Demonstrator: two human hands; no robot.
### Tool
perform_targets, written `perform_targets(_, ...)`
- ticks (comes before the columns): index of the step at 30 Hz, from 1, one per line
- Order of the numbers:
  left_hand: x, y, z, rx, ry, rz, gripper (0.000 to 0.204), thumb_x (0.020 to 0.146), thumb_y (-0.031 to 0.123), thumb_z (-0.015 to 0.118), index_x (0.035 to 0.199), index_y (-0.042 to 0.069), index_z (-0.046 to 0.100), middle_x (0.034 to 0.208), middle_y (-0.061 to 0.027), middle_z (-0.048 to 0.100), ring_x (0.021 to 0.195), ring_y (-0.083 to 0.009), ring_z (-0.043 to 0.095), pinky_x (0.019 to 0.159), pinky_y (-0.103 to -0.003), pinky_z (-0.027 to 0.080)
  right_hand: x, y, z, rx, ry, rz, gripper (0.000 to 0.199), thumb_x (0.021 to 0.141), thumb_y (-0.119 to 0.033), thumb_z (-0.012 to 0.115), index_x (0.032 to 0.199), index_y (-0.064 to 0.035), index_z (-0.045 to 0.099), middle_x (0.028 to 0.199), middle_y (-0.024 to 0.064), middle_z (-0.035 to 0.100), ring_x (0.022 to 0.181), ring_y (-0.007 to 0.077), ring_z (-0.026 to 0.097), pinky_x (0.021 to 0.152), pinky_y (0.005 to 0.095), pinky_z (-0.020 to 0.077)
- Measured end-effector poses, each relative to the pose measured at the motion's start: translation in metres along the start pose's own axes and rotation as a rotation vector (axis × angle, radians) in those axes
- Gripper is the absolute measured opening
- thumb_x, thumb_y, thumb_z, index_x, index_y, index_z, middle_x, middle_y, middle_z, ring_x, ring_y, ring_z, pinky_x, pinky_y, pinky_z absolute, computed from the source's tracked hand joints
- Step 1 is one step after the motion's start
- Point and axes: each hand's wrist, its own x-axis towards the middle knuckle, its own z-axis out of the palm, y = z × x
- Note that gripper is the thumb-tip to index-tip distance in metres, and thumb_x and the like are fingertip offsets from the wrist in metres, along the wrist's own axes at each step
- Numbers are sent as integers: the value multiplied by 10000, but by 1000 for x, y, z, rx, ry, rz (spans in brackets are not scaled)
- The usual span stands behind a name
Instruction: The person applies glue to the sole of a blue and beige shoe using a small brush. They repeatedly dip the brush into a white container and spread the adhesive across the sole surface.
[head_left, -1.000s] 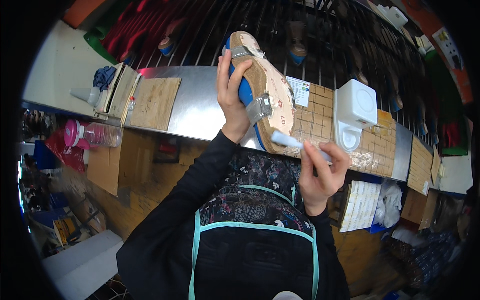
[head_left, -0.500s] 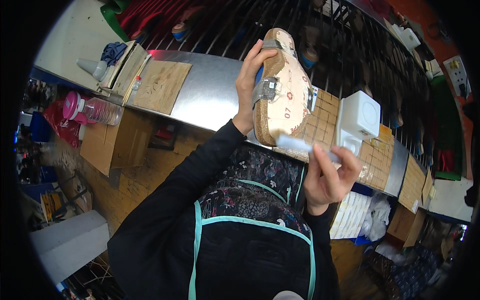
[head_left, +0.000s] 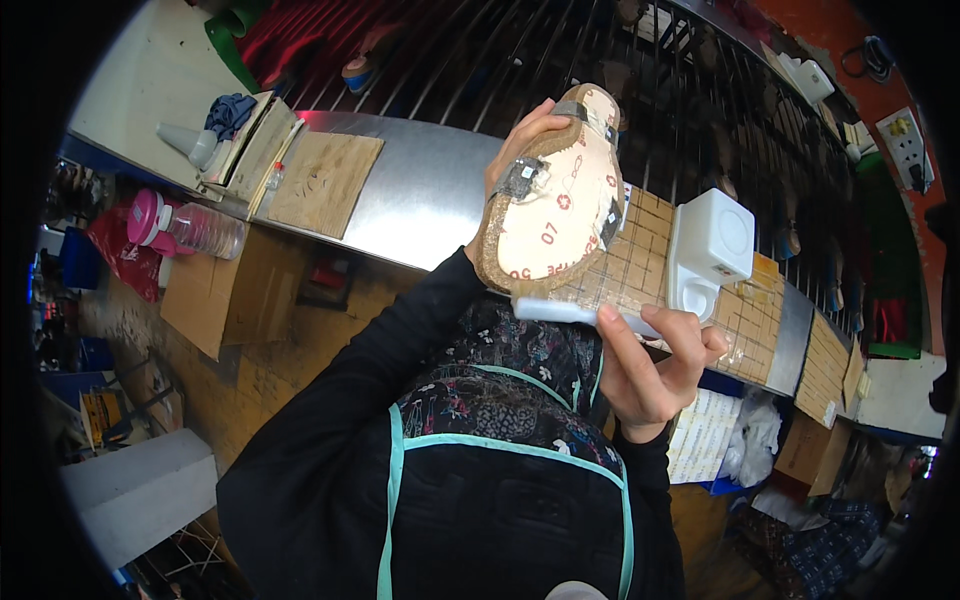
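Sole side up, a sandal [head_left: 570, 215] with a pale printed insole board, a brown cork-like rim and grey straps folded over its edges is tilted in front of me. My left hand [head_left: 527, 133] grips it from the left, fingers wrapped around the far left side and the palm hidden behind it. In my right hand [head_left: 655, 375] a small brush with a whitish handle [head_left: 555, 311] is pinched between thumb and fingers. Its bristle end is at the near rounded end of the sandal; whether it touches the rim I cannot tell.
Behind the sandal runs a metal bench edge [head_left: 420, 170] with a grid-marked board [head_left: 640, 245] and a white dispenser-like container [head_left: 722, 235]. Beyond are dark rollers carrying other shoes. A wooden board [head_left: 325, 180] and a pink-lidded bottle [head_left: 210, 230] are at left.
The sandal has turned, its far end swinging right and nearer, its near end moving left. The brush has moved left and lower along the near rim, still in my right hand.
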Motion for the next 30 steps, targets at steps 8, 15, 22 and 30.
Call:
perform_targets(8, -5, 10, 4, -322, -46, -245, 646, 765, 202, 795, 1318, 66, 493, 1458, -153, 377, 1399, -269, 323, 1110, -373, 376, -4, 2, 4, -19, 65, 106, 510, 551, -10, 812, 1024, -194, 764, 1022, 7, 508, 711, 130, 520, 818, 323, 263)
perform_targets(15, -9, -1, 1, -464, -184, -282, 658, 807, 296, 763, 1345, 76, 456, 1512, -162, 285, 1405, -277, 314, 1115, -380, 371, -9, 3, 7, 51, 98, 169, 483, 576, -14, 803, 1016, -210, 763, 1030, 16, 488, 697, 133, 535, 887, 301, 265)
perform_targets(22, -15, -15, 6, -675, -191, -290, 673, 806, 289, 771, 1346, 77, 430, 1525, -212, 221, 1389, -322, 337, 1079, -408, 441, -15, 3, 15, 150, 120, 179, 447, 616, -47, 812, 1020, -230, 757, 1030, 21, 498, 724, 153, 533, 817, 328, 282)
perform_targets(30, -17, -13, 5, -701, -265, -271, 749, 737, 169, 830, 1358, 126, 414, 1527, -155, 229, 1398, -332, 303, 1054, -445, 472, -23, 5, 15, 189, 113, 242, 406, 645, -65, 826, 1009, -228, 754, 1027, 29, 518, 755, 156, 527, 796, 337, 291)
